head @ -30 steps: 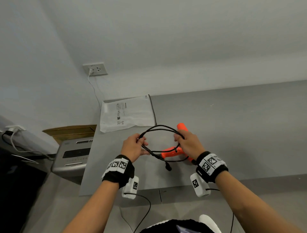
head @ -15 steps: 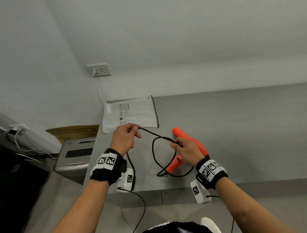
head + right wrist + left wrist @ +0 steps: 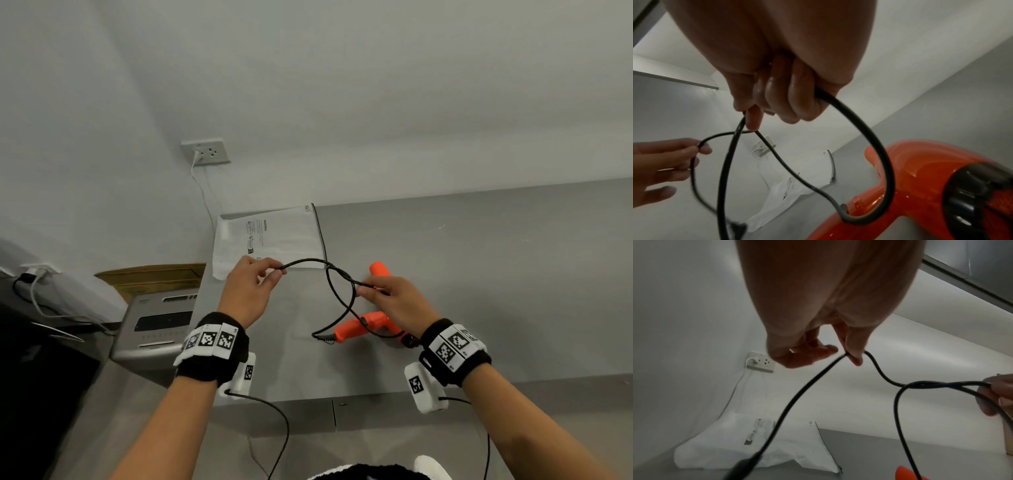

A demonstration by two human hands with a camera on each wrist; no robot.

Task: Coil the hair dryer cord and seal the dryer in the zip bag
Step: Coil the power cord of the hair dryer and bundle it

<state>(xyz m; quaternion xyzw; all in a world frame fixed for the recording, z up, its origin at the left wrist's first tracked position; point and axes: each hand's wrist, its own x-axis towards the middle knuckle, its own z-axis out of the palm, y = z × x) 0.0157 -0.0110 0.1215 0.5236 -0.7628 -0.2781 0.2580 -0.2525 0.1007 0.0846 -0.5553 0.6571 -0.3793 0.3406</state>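
Since a second ago the left hand (image 3: 248, 291) has drawn the cord (image 3: 337, 301) out leftward, pinching it; the right hand (image 3: 394, 301) grips one loop above the orange hair dryer (image 3: 359, 329) on the surface (image 3: 513, 274); coiling has apparently restarted, the zip bag (image 3: 274, 236) lying untouched behind.

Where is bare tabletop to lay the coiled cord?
The table is bare right of the hair dryer to the far edge. It is crowded on the left, where zip bag, left hand, cord and right hand sit.
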